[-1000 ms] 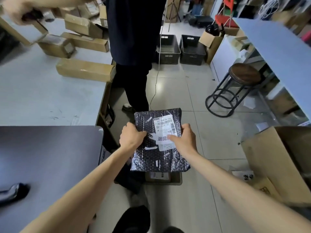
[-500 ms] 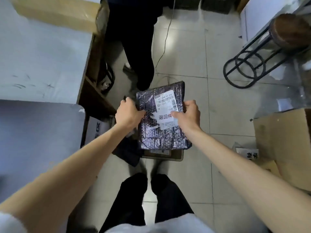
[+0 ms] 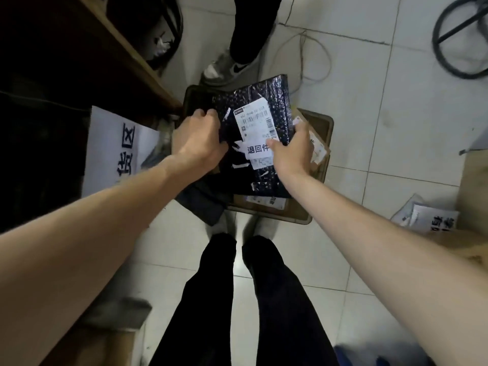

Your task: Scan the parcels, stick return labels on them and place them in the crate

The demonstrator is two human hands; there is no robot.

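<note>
White floor tiles fill the frame, with open room left at centre right between the crate (image 3: pixel 295 219) and a cardboard box (image 3: pixel 475 186) at the right edge. At centre, a black bubble-wrap parcel (image 3: pixel 274 99) is held flat over the crate, its far edge overhanging the crate's rim towards another person's sneaker (image 3: pixel 227 68) at upper centre. The parcel's left edge is gripped by the left hand (image 3: pixel 198 143), fingers curled over it. The right edge is gripped by the right hand (image 3: pixel 290 151), its thumb pressed on the white return label (image 3: pixel 257 149) stuck just below the shipping label (image 3: pixel 254 120). A cardboard parcel (image 3: pixel 264 203) is seen in the crate beneath; whether the two touch cannot be told. The left side is hemmed in by a wooden table edge (image 3: pixel 137 54) and a printed sign (image 3: pixel 111 151), with a loose cable (image 3: pixel 314 56) and a stool base (image 3: pixel 459 48) at upper right. Compared with half a second ago, the parcel has been lowered towards the crate, the view has been tipped further down, and more of the crate's rim is exposed.
</note>
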